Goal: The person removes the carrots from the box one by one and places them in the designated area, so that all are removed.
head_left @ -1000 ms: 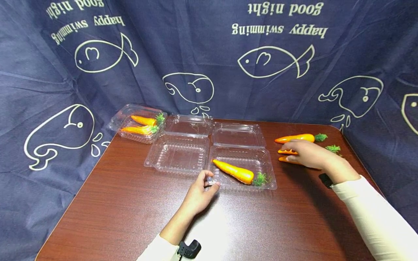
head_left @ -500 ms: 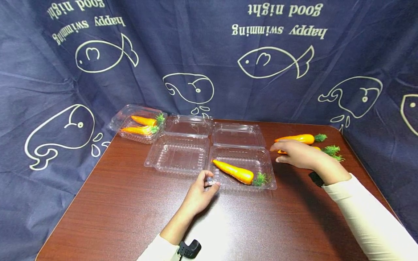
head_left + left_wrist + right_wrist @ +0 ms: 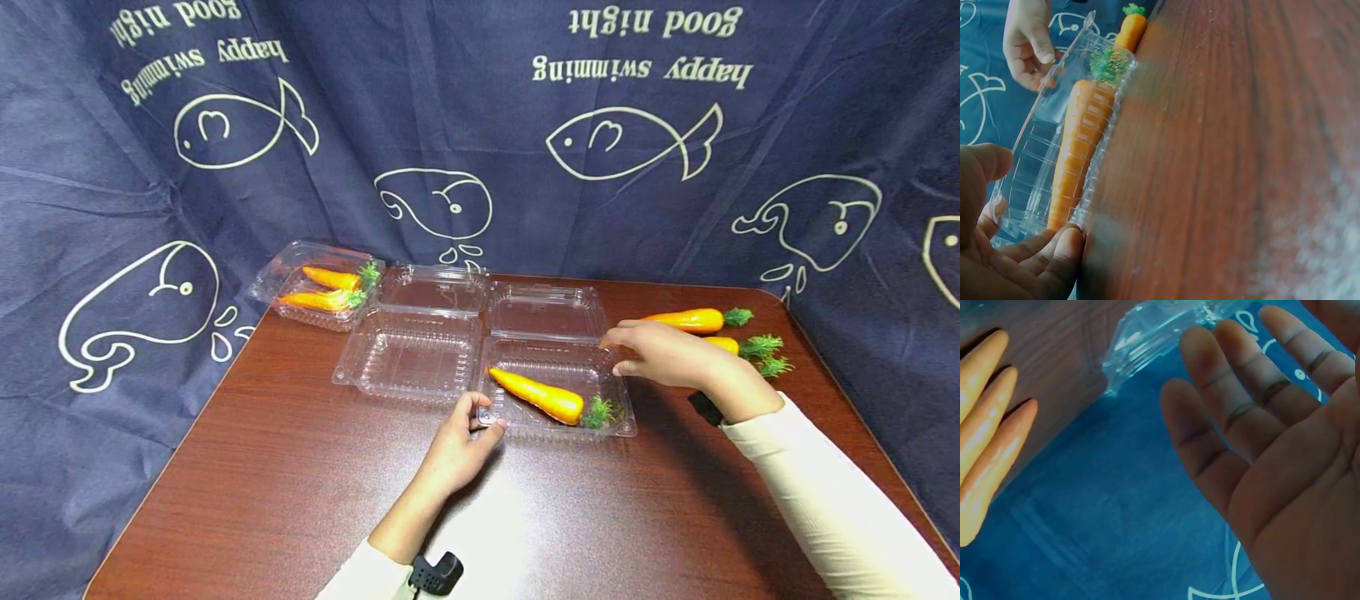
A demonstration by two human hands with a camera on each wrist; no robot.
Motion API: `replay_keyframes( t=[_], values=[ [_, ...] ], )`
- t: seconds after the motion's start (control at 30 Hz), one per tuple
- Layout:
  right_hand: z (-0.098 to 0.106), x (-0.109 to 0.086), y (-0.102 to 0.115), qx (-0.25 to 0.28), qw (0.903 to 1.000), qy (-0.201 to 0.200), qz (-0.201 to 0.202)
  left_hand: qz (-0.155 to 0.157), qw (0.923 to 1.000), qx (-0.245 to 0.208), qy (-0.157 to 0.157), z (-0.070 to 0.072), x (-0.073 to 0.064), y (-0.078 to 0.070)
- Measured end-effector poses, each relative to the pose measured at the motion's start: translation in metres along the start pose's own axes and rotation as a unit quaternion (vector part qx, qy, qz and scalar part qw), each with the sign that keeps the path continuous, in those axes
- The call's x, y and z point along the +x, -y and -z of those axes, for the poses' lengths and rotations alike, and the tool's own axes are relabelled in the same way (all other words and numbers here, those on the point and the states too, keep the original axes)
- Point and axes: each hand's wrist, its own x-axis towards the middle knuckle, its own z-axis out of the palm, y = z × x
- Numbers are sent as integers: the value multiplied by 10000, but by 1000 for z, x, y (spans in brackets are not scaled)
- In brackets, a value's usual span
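A clear plastic clamshell container point(image 3: 564, 364) lies unfolded on the table, its lid point(image 3: 547, 310) spread toward the back. One orange carrot point(image 3: 536, 393) with a green tuft rests slantwise in its base. At the near left corner, my left hand point(image 3: 456, 446) grips the container's edge between thumb and fingers; the left wrist view shows this from low down. My right hand point(image 3: 667, 354) hovers by the base's right rim, and its fingers point(image 3: 1200, 425) are extended with nothing in them. Several carrots point(image 3: 686, 320) lie right of the container, partly hidden behind my right hand.
Left of this container, another unfolded clamshell point(image 3: 412, 354) lies with its lid back. At the far left stands a third container point(image 3: 315, 312) with two carrots inside. A dark blue printed cloth point(image 3: 480, 133) hangs along the back edge of the brown table point(image 3: 300, 492).
My right hand has moved left from above the loose carrots to the container's right rim, and more of the green tufts show behind it. My left hand keeps its place.
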Motion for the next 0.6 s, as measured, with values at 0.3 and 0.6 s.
replay_keyframes(
  t=[0.3, 0.6],
  values=[
    [-1, 10, 10, -22, 9995, 322, -59, 37, 9999, -135, 28, 1, -1, -3],
    [-4, 23, 24, 196, 9988, 452, 15, -50, 9999, -95, 16, 0, 0, -3]
  ],
)
